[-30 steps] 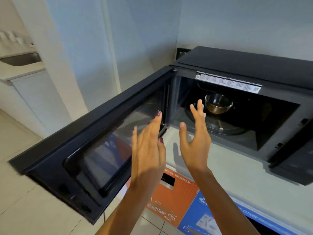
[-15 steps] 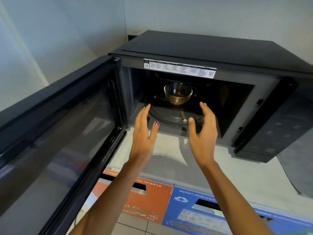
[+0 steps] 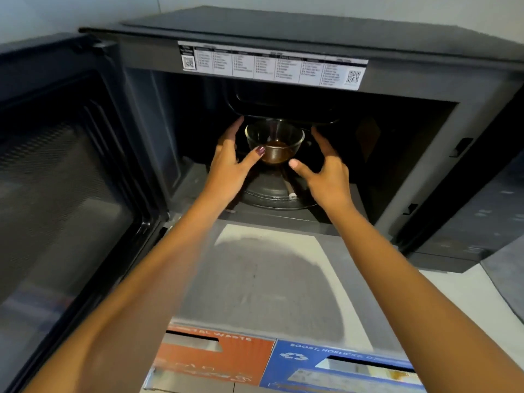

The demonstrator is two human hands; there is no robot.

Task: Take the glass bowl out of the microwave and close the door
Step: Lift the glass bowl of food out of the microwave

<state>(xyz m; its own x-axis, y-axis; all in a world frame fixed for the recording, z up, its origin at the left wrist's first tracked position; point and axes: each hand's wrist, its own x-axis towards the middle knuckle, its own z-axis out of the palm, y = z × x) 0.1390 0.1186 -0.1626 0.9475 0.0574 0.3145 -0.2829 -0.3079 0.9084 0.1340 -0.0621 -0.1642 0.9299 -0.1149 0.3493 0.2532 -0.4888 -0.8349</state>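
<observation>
A clear glass bowl (image 3: 274, 140) with brown liquid in its bottom stands on the turntable (image 3: 273, 194) inside the black microwave (image 3: 312, 29). The microwave door (image 3: 65, 171) hangs wide open to the left. Both my hands are inside the cavity. My left hand (image 3: 229, 163) is spread just left of the bowl, its thumb tip against the bowl's lower wall. My right hand (image 3: 323, 165) is spread just right of the bowl, thumb pointing at its base, a small gap showing. Neither hand has closed around the bowl.
A white counter (image 3: 272, 279) runs in front of the microwave. Below its front edge are an orange waste label (image 3: 209, 361) and a blue recycling label (image 3: 340, 364). The microwave's control panel (image 3: 476, 211) is at the right.
Both hands have reached forward from the microwave's opening into the cavity and now flank the bowl. The camera has moved closer and turned to face the microwave.
</observation>
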